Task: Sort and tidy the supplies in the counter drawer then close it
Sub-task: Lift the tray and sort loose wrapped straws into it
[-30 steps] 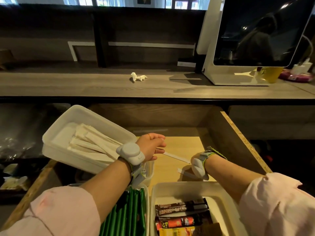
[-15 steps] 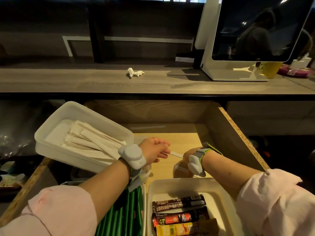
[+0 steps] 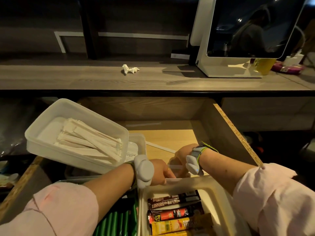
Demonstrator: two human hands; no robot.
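Head view: both hands are hovering low over the drawer [image 3: 235,133] floor, behind the sachet bin [image 3: 196,182]; the left hand [image 3: 159,171] is pointing downward and the right hand [image 3: 183,154] is bending at the wrist; the bin rim and wrist are hiding the fingers, so I cannot tell their grip; a loose wrapped stick [image 3: 160,147] is lying between them; advised: pinching it by one end and laying it parallel in the stick tray [image 3: 76,109] at left
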